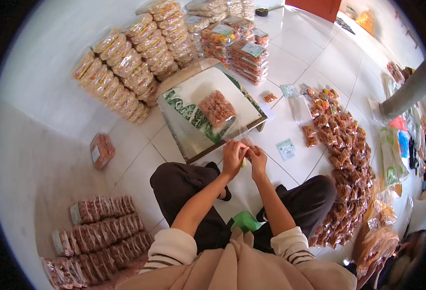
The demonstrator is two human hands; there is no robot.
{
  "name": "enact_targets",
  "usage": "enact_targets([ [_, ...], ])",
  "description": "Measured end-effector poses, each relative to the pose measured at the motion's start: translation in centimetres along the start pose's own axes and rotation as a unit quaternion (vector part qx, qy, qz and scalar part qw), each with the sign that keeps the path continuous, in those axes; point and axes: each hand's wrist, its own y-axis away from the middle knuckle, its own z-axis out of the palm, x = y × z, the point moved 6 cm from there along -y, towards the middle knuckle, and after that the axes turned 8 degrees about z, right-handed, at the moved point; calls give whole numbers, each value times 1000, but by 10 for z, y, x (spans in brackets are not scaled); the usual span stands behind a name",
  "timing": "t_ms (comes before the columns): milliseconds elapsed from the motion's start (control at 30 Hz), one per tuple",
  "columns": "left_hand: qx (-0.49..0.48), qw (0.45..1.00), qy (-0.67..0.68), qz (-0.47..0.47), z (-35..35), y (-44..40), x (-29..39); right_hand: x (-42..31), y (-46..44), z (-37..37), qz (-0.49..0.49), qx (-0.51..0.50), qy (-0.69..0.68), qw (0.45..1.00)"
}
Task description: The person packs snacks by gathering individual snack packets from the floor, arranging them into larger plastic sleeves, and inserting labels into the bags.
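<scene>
My left hand [233, 157] and my right hand [257, 159] meet in front of the low table, fingertips pinched together. Between them is something small and partly see-through, reddish in part; my fingers hide most of it. A bit of yellow-green shows just below the fingertips. On the low table [179, 135], which has a white top with a green pattern, lies a clear plastic bag of reddish-brown snacks [217, 108]. Its near end points towards my hands. To the right of my hands, a printed label [286, 149] lies flat on the tiles.
Small snack packets [351, 186] form a long heap on my right. Stacked large packs [251, 60] stand behind the table, beside tall rows of bagged goods [121, 63]. More packs in rows [102, 239] lie at lower left, and one pack [102, 151] sits by the wall.
</scene>
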Motion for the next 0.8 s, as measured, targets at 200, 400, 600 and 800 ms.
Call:
enact_targets([
  [200,34,999,27,18,-13,0,-13,-20,-28,45,-194,-52,88,976],
  [400,228,927,116,-273,-5,16,-129,-32,-2,62,-363,-23,327,872],
  [600,159,871,286,-367,13,2,-145,-12,-17,89,-346,10,300,889],
  [800,88,899,276,-328,28,-9,-146,-22,-45,119,-386,26,324,863],
])
